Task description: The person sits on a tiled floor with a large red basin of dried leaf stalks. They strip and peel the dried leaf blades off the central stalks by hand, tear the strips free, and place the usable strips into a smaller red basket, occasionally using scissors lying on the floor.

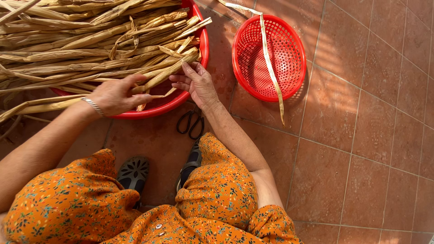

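Orange floral lap (217, 190), left hand (118, 96) gripping dried stalks (167, 72), right hand (196, 83) open, fingertips touching them

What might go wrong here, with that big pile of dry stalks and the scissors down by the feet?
The scissors lie on the tiles right before the shoes, so a foot might catch them. The dried stalks overhang the red basin; as the left hand and right hand pull at one stalk, others may slide out. The loose strip draped over the red basket could slip onto the floor.
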